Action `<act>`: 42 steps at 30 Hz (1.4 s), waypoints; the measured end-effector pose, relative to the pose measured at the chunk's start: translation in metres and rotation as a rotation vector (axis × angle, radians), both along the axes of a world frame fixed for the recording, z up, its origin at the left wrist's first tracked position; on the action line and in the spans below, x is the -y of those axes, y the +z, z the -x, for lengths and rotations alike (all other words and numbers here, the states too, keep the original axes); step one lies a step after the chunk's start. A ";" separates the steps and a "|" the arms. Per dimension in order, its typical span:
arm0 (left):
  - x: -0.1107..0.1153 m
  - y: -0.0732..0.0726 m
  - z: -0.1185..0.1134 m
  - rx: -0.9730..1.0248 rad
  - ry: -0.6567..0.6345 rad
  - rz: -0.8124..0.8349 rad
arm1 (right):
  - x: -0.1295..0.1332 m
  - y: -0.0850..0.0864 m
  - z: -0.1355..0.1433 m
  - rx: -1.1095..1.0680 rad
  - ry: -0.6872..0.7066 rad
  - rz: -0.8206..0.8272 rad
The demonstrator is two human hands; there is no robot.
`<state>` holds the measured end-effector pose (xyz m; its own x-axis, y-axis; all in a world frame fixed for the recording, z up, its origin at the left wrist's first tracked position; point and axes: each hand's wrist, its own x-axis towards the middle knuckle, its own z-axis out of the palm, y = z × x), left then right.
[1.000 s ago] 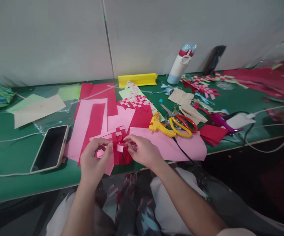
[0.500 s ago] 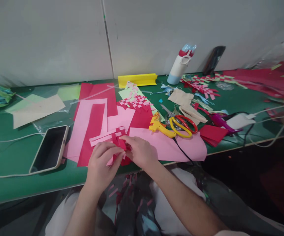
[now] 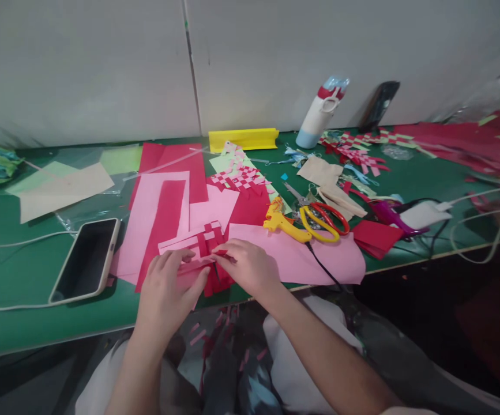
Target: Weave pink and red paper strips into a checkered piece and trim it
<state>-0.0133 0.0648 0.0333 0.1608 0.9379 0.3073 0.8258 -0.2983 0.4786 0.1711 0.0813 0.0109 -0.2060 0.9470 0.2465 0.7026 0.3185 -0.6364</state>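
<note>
Red and pink paper strips woven into a small checkered piece (image 3: pixel 210 231) lie near the table's front edge, with loose strip ends sticking out. My right hand (image 3: pixel 250 266) pinches the end of a pink paper strip (image 3: pixel 198 263) at the right side of this weave. On the left, my left hand (image 3: pixel 165 288) has its thumb and fingers spread apart around the same strip. Whether its fingertips touch the paper I cannot tell. Pink and red paper sheets (image 3: pixel 169 207) lie under and behind the weave.
Right of my hands lie a yellow glue gun (image 3: pixel 286 225) with a black cord and scissors (image 3: pixel 319 222) with yellow and red handles. A phone (image 3: pixel 86 262) lies at the left. A bottle (image 3: pixel 322 112) stands at the back by the wall. Finished woven pieces (image 3: pixel 241 177) lie behind.
My left hand has moved left and its thumb and fingers have parted. A pink strip now shows stretched between the hands. My right hand has barely moved.
</note>
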 end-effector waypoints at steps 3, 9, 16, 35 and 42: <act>-0.002 -0.006 -0.002 -0.067 0.019 0.006 | -0.001 -0.002 0.000 -0.025 -0.019 -0.004; -0.006 -0.012 -0.006 -0.013 0.143 0.088 | -0.002 -0.003 -0.002 -0.031 0.045 -0.038; -0.008 -0.016 -0.003 -0.103 0.146 0.055 | -0.001 0.002 -0.015 0.220 0.261 -0.108; -0.005 -0.016 0.001 -0.138 0.157 -0.008 | -0.014 0.000 -0.036 0.249 0.171 -0.175; -0.006 -0.016 0.004 -0.158 0.153 -0.074 | -0.023 -0.002 -0.034 0.263 0.179 -0.097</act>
